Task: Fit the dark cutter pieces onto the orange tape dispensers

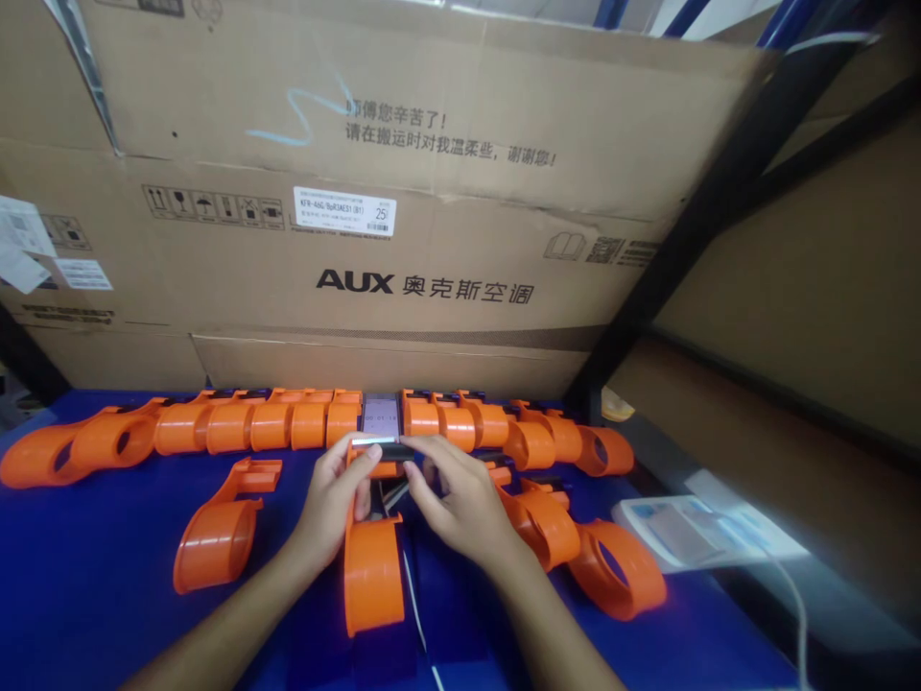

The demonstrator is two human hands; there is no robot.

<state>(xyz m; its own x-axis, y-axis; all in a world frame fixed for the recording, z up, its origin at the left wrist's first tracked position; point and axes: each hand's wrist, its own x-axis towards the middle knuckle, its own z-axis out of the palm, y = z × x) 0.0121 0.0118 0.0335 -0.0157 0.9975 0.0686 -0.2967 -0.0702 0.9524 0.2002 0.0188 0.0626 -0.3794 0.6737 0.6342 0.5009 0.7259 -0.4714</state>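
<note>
In the head view, an orange plastic holder [374, 576] with a wide cuff hangs down between my hands. My left hand [335, 494] is closed around its upper end, the thumb lying on top. A black bar-shaped part [395, 452] sits across that end, with a pale strip along its edge. My right hand [453, 489] pinches the bar's right end between index finger and thumb. The other right fingers are curled and partly hidden. Behind my fingertips is a phone-like screen [381, 415] with a timer.
Several similar orange holders [309, 424] line the back of the blue table [107, 576]. One loose holder [216, 545] lies left, others [623, 571] right. A large cardboard box [432, 336] stands behind. A white device [691, 533] and cable [798, 614] are at right.
</note>
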